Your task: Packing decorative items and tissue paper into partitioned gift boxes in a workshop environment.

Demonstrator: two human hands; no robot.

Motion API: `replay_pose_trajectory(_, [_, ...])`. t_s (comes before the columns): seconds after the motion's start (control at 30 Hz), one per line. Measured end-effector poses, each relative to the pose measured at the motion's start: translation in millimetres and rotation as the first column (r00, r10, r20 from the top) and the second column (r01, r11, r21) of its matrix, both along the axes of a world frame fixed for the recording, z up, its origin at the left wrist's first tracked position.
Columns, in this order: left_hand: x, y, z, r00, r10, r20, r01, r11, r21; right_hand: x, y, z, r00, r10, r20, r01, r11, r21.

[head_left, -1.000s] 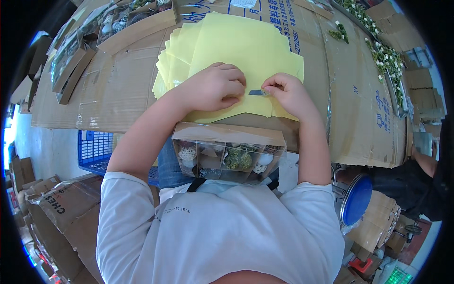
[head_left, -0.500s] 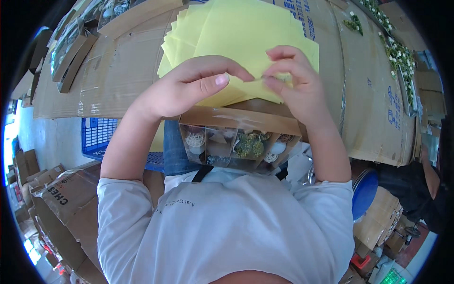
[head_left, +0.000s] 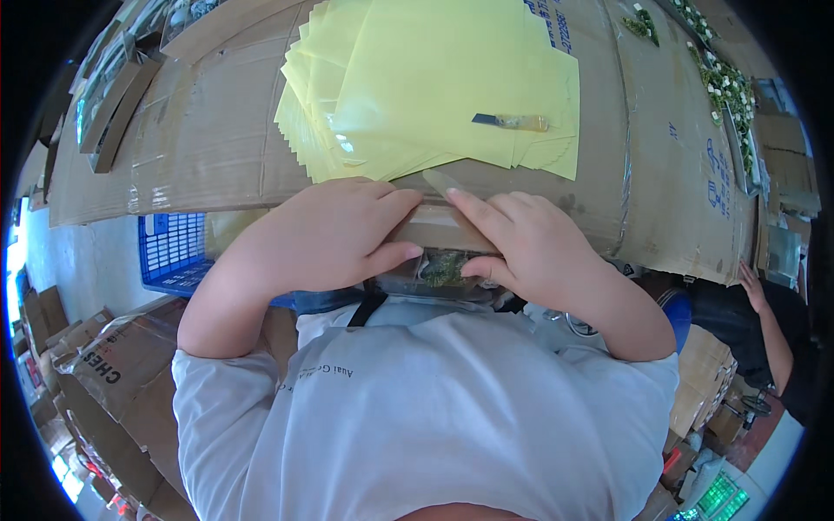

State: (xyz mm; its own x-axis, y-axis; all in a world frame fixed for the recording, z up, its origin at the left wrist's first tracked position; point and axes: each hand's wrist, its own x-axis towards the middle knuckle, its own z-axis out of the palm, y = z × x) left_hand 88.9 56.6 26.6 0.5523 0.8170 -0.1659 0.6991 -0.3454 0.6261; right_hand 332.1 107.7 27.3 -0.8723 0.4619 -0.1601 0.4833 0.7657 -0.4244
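Note:
A shallow cardboard box (head_left: 434,229) with a clear front sits between my lap and the table's near edge. Through the clear part, green moss-like filling (head_left: 443,268) shows; the rest is mostly covered by my hands. My left hand (head_left: 343,233) grips the box's left part, fingers over the cardboard rim and thumb on the front. On its right part, my right hand (head_left: 526,236) holds on the same way. A thin translucent strip (head_left: 438,181) sticks up by the right fingertips; whether it is tape I cannot tell.
Yellow sheets (head_left: 417,78) lie fanned on the cardboard-covered table (head_left: 234,130), a utility knife (head_left: 512,122) on top. Open boxes (head_left: 122,113) stand far left, white-flowered greenery (head_left: 728,91) far right. A blue crate (head_left: 174,253) is below left. Another person's arm (head_left: 769,326) shows at right.
Both hands have come down from above the yellow sheets onto the box. The right hand's pinch has opened into a grip on the rim. The knife on the sheets is now plainly visible.

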Motion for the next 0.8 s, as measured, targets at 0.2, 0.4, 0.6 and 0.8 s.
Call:
replay_pose_trajectory(0.2, [11.7,-12.1,-3.2,0.994,0.055,-0.094,-0.059,0.997,-0.046,-2.7,6.7,1.5,0.993,-0.012,-0.120,0.011,1.000,-0.013])
replay_pose_trajectory(0.4, [16.7,-22.7,-1.7,0.984,0.177,-0.002,-0.177,0.983,-0.039,-32.8,23.3,2.5,0.832,-0.512,-0.212,0.169,0.598,-0.783])
replay_pose_trajectory(0.6, [3.9,-28.2,-4.3,0.953,0.253,0.169,-0.234,0.964,-0.124,-43.5,24.8,-15.9,0.868,-0.494,0.056,0.250,0.336,-0.908])
replay_pose_trajectory(0.8, [-2.9,-22.9,-12.4,0.984,-0.025,0.175,0.021,0.999,0.024,-39.6,27.4,-23.4,0.850,-0.522,0.069,0.265,0.311,-0.913])
